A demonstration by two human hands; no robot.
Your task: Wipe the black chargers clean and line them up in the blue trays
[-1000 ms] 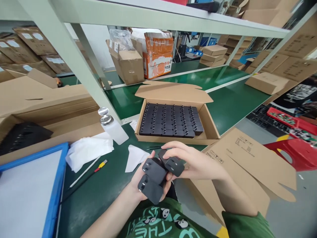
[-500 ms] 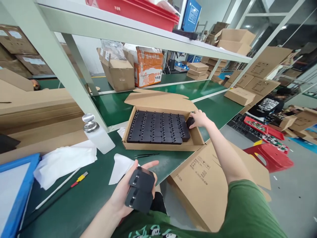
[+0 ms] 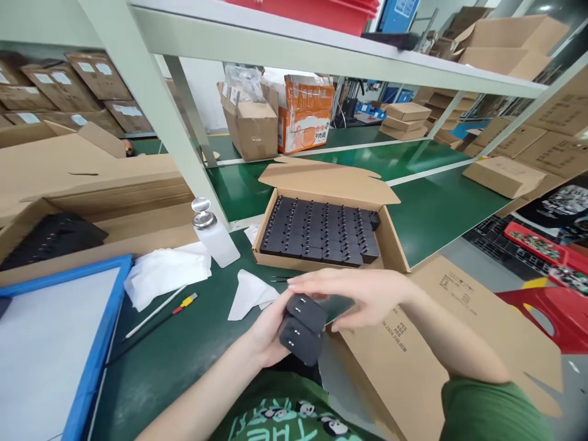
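Observation:
My left hand (image 3: 267, 335) is closed around two black power adapters (image 3: 301, 327), their short metal pins facing up toward me. Stretched out above them is my right hand (image 3: 356, 295), its fingertips close to the left fingers and its thumb apart; whether it touches the adapters I cannot tell. Beyond both hands lies an open cardboard box (image 3: 399, 242) holding several rows of similar adapters (image 3: 316, 229), pins upward. One more adapter (image 3: 375, 219) sits in the box's far right part.
A white pump bottle (image 3: 215, 239), white cloths (image 3: 172, 275), a cable with a yellow plug (image 3: 186, 302) and a blue-framed board (image 3: 68, 331) are at the left. A second box (image 3: 133, 236) holds black pieces. A large carton (image 3: 441, 331) stands at the right, and a shelf post (image 3: 151, 116) rises behind.
My right hand has left the far right of the box and come back over the adapters in my left hand. The left hand keeps its hold, and the view has swung left.

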